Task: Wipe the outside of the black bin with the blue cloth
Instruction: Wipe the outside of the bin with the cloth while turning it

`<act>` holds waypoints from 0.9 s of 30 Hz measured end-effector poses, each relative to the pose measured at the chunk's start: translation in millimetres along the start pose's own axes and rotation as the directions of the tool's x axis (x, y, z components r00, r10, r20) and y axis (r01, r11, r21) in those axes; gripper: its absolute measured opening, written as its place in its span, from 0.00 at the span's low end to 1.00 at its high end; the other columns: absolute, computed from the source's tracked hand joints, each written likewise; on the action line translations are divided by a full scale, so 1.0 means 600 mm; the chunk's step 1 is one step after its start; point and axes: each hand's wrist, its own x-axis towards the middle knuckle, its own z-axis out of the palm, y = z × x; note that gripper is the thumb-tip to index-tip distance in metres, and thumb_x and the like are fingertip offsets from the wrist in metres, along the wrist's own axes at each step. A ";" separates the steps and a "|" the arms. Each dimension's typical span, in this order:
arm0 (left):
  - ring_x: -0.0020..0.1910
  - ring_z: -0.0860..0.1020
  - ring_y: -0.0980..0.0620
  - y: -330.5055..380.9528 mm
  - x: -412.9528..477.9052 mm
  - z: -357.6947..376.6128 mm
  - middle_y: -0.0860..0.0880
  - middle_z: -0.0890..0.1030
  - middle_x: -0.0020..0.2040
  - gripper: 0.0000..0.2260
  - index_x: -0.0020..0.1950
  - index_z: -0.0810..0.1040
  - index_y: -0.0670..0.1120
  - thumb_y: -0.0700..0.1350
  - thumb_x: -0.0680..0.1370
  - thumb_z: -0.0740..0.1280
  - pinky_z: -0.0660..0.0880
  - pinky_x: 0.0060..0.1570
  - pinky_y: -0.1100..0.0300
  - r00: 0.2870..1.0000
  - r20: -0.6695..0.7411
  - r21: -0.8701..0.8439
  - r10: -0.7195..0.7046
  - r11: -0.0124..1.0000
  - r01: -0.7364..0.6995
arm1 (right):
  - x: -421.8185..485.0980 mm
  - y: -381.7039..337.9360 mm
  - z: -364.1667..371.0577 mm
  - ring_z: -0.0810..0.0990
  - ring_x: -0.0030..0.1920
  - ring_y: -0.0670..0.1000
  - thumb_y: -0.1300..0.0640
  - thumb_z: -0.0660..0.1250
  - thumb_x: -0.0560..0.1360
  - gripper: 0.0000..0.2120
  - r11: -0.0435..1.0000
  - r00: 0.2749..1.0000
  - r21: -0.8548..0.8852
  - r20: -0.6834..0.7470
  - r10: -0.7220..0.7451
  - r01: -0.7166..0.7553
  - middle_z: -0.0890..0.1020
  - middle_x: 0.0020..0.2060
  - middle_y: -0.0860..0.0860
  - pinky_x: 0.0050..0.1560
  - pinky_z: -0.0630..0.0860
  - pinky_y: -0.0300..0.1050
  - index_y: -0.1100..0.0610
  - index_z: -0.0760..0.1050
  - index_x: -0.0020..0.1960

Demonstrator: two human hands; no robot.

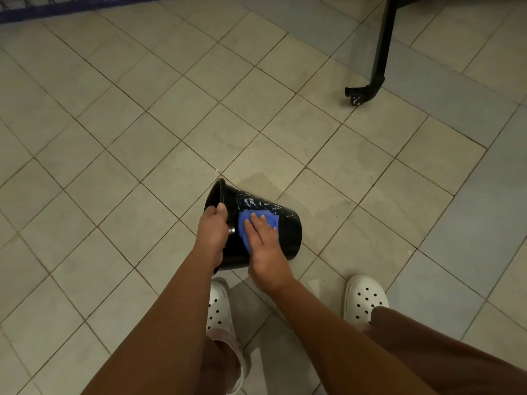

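The black bin [288, 226] is tipped on its side above the tiled floor, mouth to the upper left and base to the right. My left hand [212, 232] grips its rim, thumb over the edge. My right hand [263, 240] lies flat on the blue cloth [245, 223], pressing it against the bin's outer wall near the rim. Wet streaks show on the wall above the cloth. Part of the cloth is hidden under my palm.
Both feet in white perforated clogs [365, 297] stand just below the bin. A damp patch [265, 181] marks the tile beyond it. A black furniture leg with a foot [370, 86] stands at the upper right; a dark wire rack edge [42, 4] runs along the top left.
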 end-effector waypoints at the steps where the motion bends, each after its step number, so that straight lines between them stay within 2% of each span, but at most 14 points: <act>1: 0.57 0.79 0.38 -0.001 0.000 0.000 0.39 0.80 0.55 0.14 0.52 0.75 0.45 0.51 0.85 0.54 0.75 0.62 0.38 1.000 -0.005 0.004 0.003 1.000 -0.003 | -0.010 0.002 0.007 0.49 0.74 0.57 0.67 0.62 0.72 0.31 1.000 1.000 -0.017 -0.021 0.005 -0.005 0.59 0.73 0.60 0.72 0.52 0.62 0.63 0.57 0.73; 3: 0.57 0.79 0.39 -0.003 0.000 -0.001 0.40 0.80 0.55 0.14 0.54 0.75 0.46 0.50 0.85 0.53 0.75 0.61 0.38 1.000 -0.010 0.003 0.009 1.000 -0.009 | -0.026 0.004 0.029 0.54 0.73 0.60 0.72 0.66 0.68 0.34 0.998 0.999 -0.055 -0.037 -0.020 0.018 0.62 0.72 0.61 0.69 0.57 0.65 0.64 0.60 0.72; 5: 0.53 0.80 0.41 -0.002 -0.005 -0.001 0.41 0.81 0.51 0.14 0.52 0.76 0.46 0.48 0.85 0.53 0.78 0.56 0.43 0.999 -0.018 -0.001 0.033 0.999 -0.033 | -0.025 0.000 0.037 0.54 0.73 0.61 0.72 0.66 0.68 0.34 0.998 0.999 -0.057 -0.034 -0.043 0.041 0.62 0.72 0.61 0.70 0.55 0.64 0.64 0.60 0.72; 7: 0.44 0.75 0.43 0.000 -0.012 0.002 0.43 0.78 0.42 0.15 0.44 0.74 0.45 0.45 0.85 0.53 0.76 0.47 0.51 0.997 -0.013 0.022 0.077 0.997 -0.077 | -0.005 -0.011 0.029 0.49 0.75 0.57 0.70 0.63 0.70 0.34 0.997 0.998 -0.040 -0.008 -0.067 0.067 0.58 0.74 0.59 0.72 0.49 0.61 0.62 0.56 0.74; 8: 0.42 0.73 0.45 0.000 -0.013 0.004 0.43 0.76 0.40 0.15 0.42 0.72 0.45 0.44 0.85 0.53 0.73 0.45 0.52 0.996 -0.008 0.028 0.094 0.995 -0.094 | 0.006 -0.015 0.021 0.45 0.75 0.54 0.69 0.61 0.71 0.34 0.996 0.997 -0.039 0.010 -0.082 0.082 0.55 0.75 0.58 0.73 0.45 0.58 0.61 0.54 0.74; 10: 0.39 0.72 0.48 -0.001 -0.015 0.006 0.43 0.75 0.39 0.15 0.40 0.71 0.44 0.43 0.85 0.54 0.72 0.44 0.54 0.993 -0.009 0.022 0.116 0.993 -0.116 | 0.023 -0.017 0.005 0.40 0.75 0.51 0.67 0.59 0.73 0.34 0.995 0.995 -0.050 0.053 -0.083 0.086 0.50 0.76 0.54 0.74 0.40 0.53 0.58 0.49 0.76; 13: 0.41 0.73 0.46 -0.003 -0.016 0.009 0.40 0.76 0.42 0.14 0.44 0.73 0.40 0.44 0.85 0.54 0.73 0.46 0.51 0.992 -0.012 0.018 0.122 0.992 -0.122 | 0.027 0.000 -0.008 0.38 0.75 0.51 0.68 0.58 0.73 0.36 0.998 0.998 -0.054 0.045 0.036 -0.033 0.46 0.76 0.53 0.74 0.39 0.52 0.57 0.45 0.76; 15: 0.43 0.73 0.46 -0.004 -0.015 0.010 0.39 0.76 0.44 0.14 0.48 0.73 0.37 0.45 0.84 0.54 0.73 0.47 0.50 0.994 -0.012 -0.001 0.113 0.994 -0.113 | 0.014 0.007 -0.004 0.40 0.75 0.54 0.69 0.58 0.74 0.35 0.990 0.991 -0.047 0.005 0.134 -0.133 0.47 0.76 0.55 0.75 0.43 0.55 0.59 0.45 0.76; 16: 0.43 0.74 0.46 -0.003 -0.015 0.010 0.40 0.77 0.44 0.14 0.48 0.73 0.38 0.45 0.85 0.54 0.73 0.47 0.50 0.994 -0.013 -0.003 0.110 0.994 -0.110 | 0.003 0.004 0.003 0.45 0.75 0.57 0.70 0.60 0.73 0.35 0.986 0.987 -0.058 -0.028 0.155 -0.157 0.51 0.75 0.58 0.74 0.49 0.59 0.61 0.48 0.75; 18: 0.42 0.74 0.46 -0.004 -0.016 0.010 0.41 0.77 0.43 0.14 0.45 0.73 0.42 0.45 0.85 0.54 0.73 0.46 0.52 0.994 -0.017 -0.005 0.107 0.994 -0.107 | -0.012 -0.008 0.024 0.58 0.72 0.64 0.73 0.67 0.66 0.36 0.984 0.988 -0.103 -0.051 0.143 -0.147 0.62 0.71 0.64 0.67 0.62 0.65 0.66 0.59 0.72; 20: 0.42 0.74 0.46 -0.008 -0.014 0.007 0.42 0.76 0.43 0.14 0.45 0.73 0.43 0.45 0.85 0.54 0.73 0.46 0.53 0.994 -0.035 -0.015 0.102 0.995 -0.103 | -0.015 -0.016 0.037 0.64 0.69 0.66 0.73 0.70 0.62 0.38 0.983 0.995 -0.153 -0.030 0.095 -0.098 0.67 0.68 0.65 0.64 0.64 0.66 0.66 0.63 0.70; 24: 0.43 0.73 0.47 -0.009 -0.014 0.004 0.41 0.76 0.44 0.13 0.47 0.74 0.41 0.44 0.85 0.54 0.73 0.47 0.51 0.994 -0.041 -0.049 0.106 0.993 -0.108 | 0.021 -0.015 0.006 0.44 0.75 0.57 0.66 0.61 0.72 0.36 0.986 0.999 -0.165 0.042 -0.007 0.013 0.51 0.76 0.55 0.74 0.43 0.58 0.58 0.49 0.76; 27: 0.40 0.73 0.47 -0.010 -0.015 0.008 0.42 0.75 0.42 0.13 0.47 0.74 0.40 0.44 0.85 0.54 0.73 0.44 0.54 0.992 -0.043 -0.060 0.116 0.991 -0.119 | 0.031 0.005 -0.011 0.40 0.75 0.55 0.64 0.60 0.74 0.37 0.980 0.991 -0.173 0.078 0.113 -0.098 0.45 0.76 0.53 0.74 0.42 0.57 0.55 0.43 0.76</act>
